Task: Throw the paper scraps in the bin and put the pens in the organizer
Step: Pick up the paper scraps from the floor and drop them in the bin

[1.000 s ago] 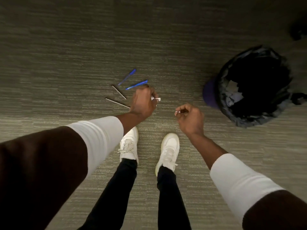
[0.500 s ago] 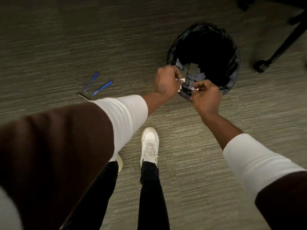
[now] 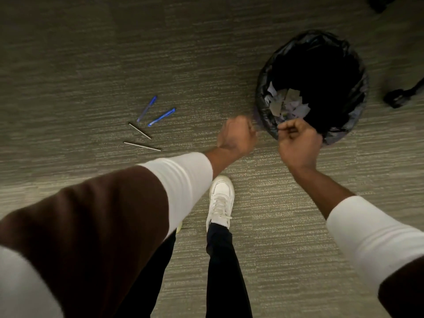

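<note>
Paper scraps (image 3: 289, 104) lie heaped inside the bin (image 3: 261, 92), against its near wall, just beyond the right hand (image 3: 298, 143). That hand hangs over the bin's near rim with its fingers curled in and the thumb tucked beside the forefinger; no scrap shows between them. The left hand (image 3: 237, 136) is beside it, a little apart, above the floor (image 3: 68, 65) just short of the bin. It is seen from the back and smeared by motion. Its fingers are curled into a fist, but whether they pinch anything I cannot tell. Both forearms are bare below pushed-up white sleeves (image 3: 183, 180).

The bin is round and lined with a black plastic bag folded over its rim. Its far side is too dark to see into. It stands on the floor, a grey-green striped carpet.

Left of the left hand and well apart from the bin, four pens lie on the floor. A blue pen (image 3: 146, 109) and another blue pen (image 3: 161, 117) slant side by side without touching. Nearer the person lie a thin grey pen (image 3: 140, 131) and a second thin grey pen (image 3: 142, 146), also apart.

Below the hands a white laced shoe (image 3: 221, 196) shows under a black trouser leg (image 3: 222, 271). A black chair caster (image 3: 395, 99) sits near the bin at the right edge.
</note>
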A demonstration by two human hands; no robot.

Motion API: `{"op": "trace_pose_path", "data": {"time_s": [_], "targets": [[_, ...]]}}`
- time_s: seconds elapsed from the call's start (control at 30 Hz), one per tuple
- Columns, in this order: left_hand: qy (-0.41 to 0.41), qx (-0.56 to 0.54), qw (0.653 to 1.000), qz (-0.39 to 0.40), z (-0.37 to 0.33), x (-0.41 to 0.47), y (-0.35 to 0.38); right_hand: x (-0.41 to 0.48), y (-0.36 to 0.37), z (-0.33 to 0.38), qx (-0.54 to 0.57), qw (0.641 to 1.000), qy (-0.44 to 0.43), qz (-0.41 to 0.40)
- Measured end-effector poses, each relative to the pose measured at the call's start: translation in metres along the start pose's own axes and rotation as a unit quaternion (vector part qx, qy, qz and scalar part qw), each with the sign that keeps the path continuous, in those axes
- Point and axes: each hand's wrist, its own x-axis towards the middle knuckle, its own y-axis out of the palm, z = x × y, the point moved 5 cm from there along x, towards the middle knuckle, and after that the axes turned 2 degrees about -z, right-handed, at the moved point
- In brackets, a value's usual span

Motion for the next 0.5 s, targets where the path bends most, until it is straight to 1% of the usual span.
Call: {"op": "trace_pose_path", "data": {"time_s": [0.07, 0.23, 0.4, 0.5], "targets": [[-0.027, 0.011, 0.999, 0.029, 0.038, -0.007, -0.002, -0.013, 0.024, 0.014, -0.016, 0.998, -0.033, 0.041], [-0.078, 0.041, 0.994, 0.059, 0.135, -0.015, -0.020, -0.037, 0.090, 0.042, -0.049, 0.986, -0.081, 0.137], [-0.131, 0.062, 0.986, 0.087, 0.223, -0.019, -0.051, -0.045, 0.154, 0.067, -0.105, 0.962, -0.122, 0.222], [-0.134, 0.088, 0.983, 0.087, 0.260, -0.020, -0.073, -0.047, 0.188, 0.084, -0.138, 0.944, -0.154, 0.256]]}}
